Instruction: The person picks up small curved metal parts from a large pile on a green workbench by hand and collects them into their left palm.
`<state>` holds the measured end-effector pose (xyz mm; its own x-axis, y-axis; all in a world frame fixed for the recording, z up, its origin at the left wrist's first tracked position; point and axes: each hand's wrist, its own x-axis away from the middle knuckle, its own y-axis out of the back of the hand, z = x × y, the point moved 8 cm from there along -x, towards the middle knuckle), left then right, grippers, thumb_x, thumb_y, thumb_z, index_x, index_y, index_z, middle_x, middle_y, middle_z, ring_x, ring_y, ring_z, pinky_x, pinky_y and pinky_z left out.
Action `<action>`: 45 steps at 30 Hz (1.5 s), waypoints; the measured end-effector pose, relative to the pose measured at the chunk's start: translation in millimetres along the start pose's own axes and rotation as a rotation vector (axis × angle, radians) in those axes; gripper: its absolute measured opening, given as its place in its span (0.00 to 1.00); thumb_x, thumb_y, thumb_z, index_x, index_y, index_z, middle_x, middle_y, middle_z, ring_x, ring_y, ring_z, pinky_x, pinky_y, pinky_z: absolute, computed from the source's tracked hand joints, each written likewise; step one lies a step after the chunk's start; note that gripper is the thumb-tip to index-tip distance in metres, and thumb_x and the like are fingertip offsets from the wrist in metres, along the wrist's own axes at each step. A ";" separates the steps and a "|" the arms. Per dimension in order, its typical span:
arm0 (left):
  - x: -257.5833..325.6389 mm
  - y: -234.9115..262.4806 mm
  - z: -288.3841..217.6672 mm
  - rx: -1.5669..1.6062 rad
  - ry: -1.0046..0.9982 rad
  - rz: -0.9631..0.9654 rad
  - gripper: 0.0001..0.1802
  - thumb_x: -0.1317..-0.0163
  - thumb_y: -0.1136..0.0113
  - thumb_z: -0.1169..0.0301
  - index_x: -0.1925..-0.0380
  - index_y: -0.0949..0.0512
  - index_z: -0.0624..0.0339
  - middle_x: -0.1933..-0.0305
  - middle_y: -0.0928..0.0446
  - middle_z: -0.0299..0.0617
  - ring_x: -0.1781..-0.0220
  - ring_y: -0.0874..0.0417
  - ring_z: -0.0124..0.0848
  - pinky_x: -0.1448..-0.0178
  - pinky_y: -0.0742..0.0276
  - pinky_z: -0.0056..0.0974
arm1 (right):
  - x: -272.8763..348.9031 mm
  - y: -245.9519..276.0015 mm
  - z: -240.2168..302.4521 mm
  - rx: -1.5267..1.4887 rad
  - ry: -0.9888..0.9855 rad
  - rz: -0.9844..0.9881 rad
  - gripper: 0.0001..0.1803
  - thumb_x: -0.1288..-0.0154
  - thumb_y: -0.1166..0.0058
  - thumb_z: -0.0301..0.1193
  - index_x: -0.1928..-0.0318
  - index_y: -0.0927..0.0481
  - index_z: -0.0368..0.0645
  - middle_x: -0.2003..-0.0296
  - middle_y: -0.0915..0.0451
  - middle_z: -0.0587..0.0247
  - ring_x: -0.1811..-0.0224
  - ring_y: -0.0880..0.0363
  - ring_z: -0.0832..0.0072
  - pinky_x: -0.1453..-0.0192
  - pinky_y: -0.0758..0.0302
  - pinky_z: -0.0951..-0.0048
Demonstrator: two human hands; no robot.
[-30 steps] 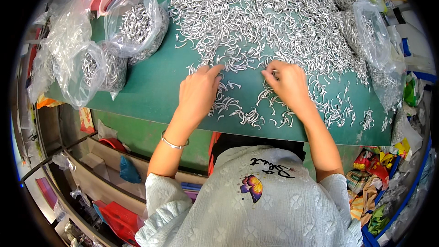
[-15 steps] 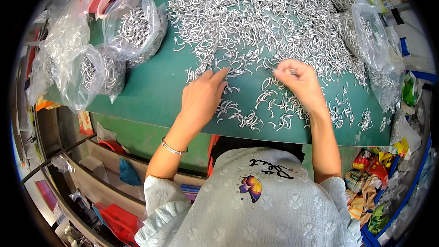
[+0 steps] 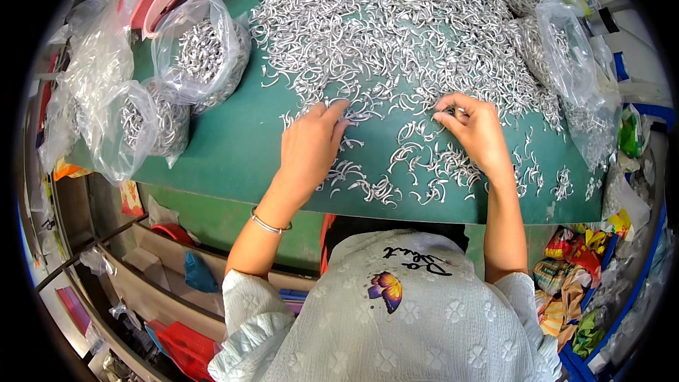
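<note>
Small curved silver metal pieces (image 3: 382, 21) lie heaped over the green table (image 3: 233, 148), with looser clusters (image 3: 368, 187) near its front edge. At the near edge of the heap, my left hand (image 3: 308, 145) rests with index finger and thumb apart, the fingertips among the pieces; nothing shows held in it. My right hand (image 3: 477, 134) is curled, thumb and fingers bent toward each other. Small silver pieces show inside its curl, though their number is hidden. More loose pieces lie below the right hand and beside its wrist.
Clear plastic bags of similar pieces stand at the left (image 3: 201, 56) and right (image 3: 583, 106) of the table. A pink basket (image 3: 166, 10) sits at the back left. Below the table are a brown shelf (image 3: 163, 290), a red basket (image 3: 187, 350) and coloured packets (image 3: 573, 262).
My right hand's fingers have opened slightly and tipped toward the pieces, showing silver in the curl. My left index finger and thumb stay at the heap's edge. The whole view has shifted slightly.
</note>
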<state>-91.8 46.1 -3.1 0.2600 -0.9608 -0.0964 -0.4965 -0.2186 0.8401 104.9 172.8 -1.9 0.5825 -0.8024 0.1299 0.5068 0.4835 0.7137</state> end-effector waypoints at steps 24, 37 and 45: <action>-18.9 -25.7 -49.7 0.094 -0.198 0.056 0.11 0.42 0.40 0.71 0.58 0.21 0.56 0.71 0.25 0.45 0.73 0.22 0.46 0.70 0.27 0.45 | 7.2 -0.3 -11.9 0.138 0.092 -0.026 0.07 0.42 0.39 0.31 0.64 0.21 0.42 0.80 0.22 0.59 0.81 0.23 0.65 0.75 0.31 0.65; -44.0 -70.9 -74.9 0.090 -0.283 0.087 0.05 0.45 0.38 0.70 0.70 0.21 0.59 0.71 0.24 0.44 0.72 0.21 0.45 0.70 0.26 0.46 | 16.3 -1.9 -16.4 -2.092 -0.182 0.224 0.14 0.27 0.55 0.36 0.67 0.33 0.39 0.78 0.46 0.72 0.80 0.46 0.86 0.84 0.46 0.85; -32.4 -36.0 -81.2 0.544 -0.023 0.087 0.06 0.48 0.37 0.75 0.70 0.22 0.63 0.78 0.27 0.45 0.78 0.27 0.41 0.73 0.31 0.42 | 28.2 -24.6 -25.1 -1.594 -0.391 0.219 0.21 0.25 0.63 0.46 0.63 0.28 0.41 0.84 0.44 0.78 0.87 0.49 0.87 0.87 0.53 0.84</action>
<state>-15.0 99.0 13.1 0.1837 -0.9814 -0.0551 -0.8732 -0.1887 0.4493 124.9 147.0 -33.0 0.6660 -0.5900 0.4565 0.6858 0.2437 -0.6857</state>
